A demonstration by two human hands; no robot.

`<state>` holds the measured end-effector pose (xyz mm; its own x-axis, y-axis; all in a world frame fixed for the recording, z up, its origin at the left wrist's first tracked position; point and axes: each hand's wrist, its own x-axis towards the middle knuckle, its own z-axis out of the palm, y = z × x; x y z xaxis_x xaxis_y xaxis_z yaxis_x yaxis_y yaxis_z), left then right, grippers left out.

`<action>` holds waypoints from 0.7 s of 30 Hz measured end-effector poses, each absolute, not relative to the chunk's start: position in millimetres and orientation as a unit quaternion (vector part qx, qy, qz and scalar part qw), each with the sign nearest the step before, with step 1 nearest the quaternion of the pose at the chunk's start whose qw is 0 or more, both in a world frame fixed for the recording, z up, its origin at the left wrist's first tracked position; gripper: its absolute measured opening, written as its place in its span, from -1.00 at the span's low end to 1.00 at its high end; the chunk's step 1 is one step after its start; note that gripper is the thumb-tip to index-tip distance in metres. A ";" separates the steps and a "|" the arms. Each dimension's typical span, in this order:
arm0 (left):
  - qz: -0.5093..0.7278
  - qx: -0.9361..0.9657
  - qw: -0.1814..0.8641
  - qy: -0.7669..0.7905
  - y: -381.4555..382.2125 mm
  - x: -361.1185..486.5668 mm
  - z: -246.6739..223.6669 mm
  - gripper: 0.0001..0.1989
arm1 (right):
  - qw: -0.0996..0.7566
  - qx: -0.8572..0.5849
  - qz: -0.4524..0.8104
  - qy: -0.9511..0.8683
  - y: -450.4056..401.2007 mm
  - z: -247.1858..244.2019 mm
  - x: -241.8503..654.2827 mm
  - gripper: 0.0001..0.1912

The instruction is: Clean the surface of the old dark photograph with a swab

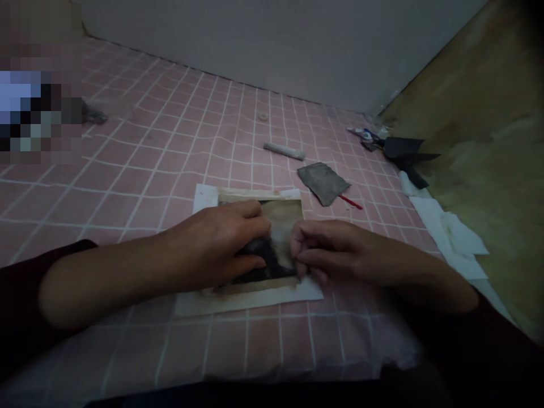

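A small painting (283,212) with dark and pale tan areas lies flat on the table, on a white backing sheet (272,303). Brownish strips (255,286) border it along the top and bottom. My left hand (229,232) rests over the painting's left part, its fingers bent and the thumb apart from them. At the painting's right edge is my right hand (327,249), fingertips and thumb pinched together. Whatever is between those fingertips is too dark and blurred to make out. Both hands hide parts of the painting.
A pink checked cloth (191,124) covers the table. Beyond the painting lie a grey rag (323,182), a red stick (351,202), a grey roll (284,151) and a small ring (263,117). Dark tools (403,148) and white papers (450,232) sit by the right wall.
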<state>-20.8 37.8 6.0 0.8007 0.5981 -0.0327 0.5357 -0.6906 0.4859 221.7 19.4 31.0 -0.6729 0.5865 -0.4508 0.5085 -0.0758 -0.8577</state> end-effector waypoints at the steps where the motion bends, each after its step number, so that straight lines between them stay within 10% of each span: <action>1: 0.062 0.917 0.245 0.309 37.8 -20.6 6.3 -0.84 | 0.018 -0.408 0.611 -0.678 19.7 32.5 224.1 -0.89; 21: 0.087 0.916 0.242 0.309 37.6 -23.0 1.1 -0.87 | 0.042 -0.387 0.589 -0.708 19.3 29.1 217.5 -0.96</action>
